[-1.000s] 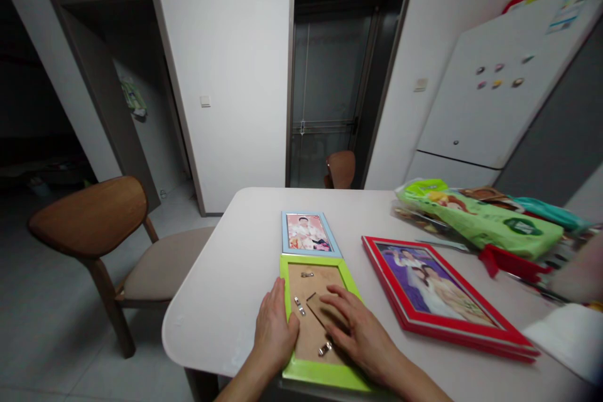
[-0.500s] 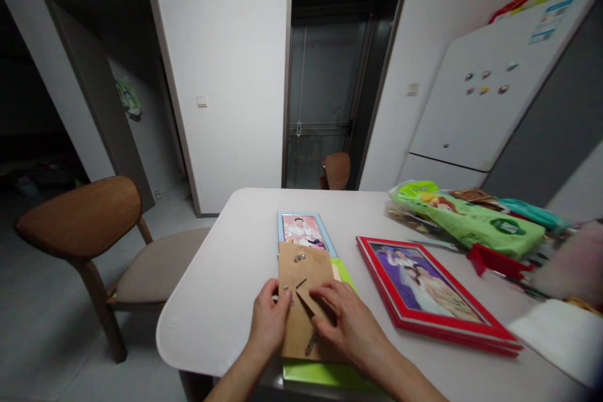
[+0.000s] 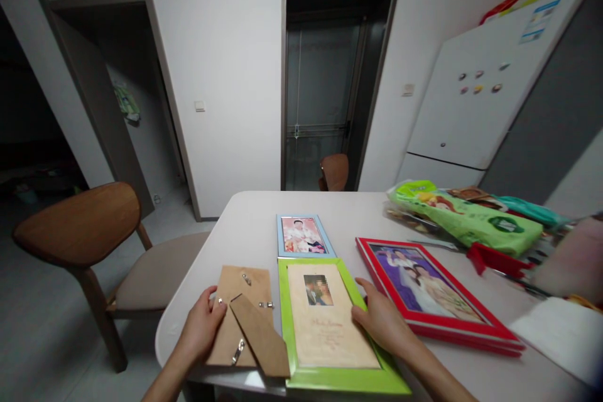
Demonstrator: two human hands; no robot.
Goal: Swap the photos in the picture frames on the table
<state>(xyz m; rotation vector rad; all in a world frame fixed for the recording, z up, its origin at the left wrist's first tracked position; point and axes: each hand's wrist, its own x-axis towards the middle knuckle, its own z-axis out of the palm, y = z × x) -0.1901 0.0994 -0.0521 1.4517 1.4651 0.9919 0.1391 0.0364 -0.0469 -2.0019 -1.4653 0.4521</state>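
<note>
Brown backing board (image 3: 245, 317), stand flap out

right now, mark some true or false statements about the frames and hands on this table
1. The left hand holds the brown backing board beside the green frame. True.
2. The backing board is still fitted in the green frame. False: it lies on the table to the frame's left.
3. The right hand rests at the green frame's right edge. True.
4. The red frame lies left of the green one. False: it lies to its right.
5. The blue frame sits just beyond the green frame. True.
</note>
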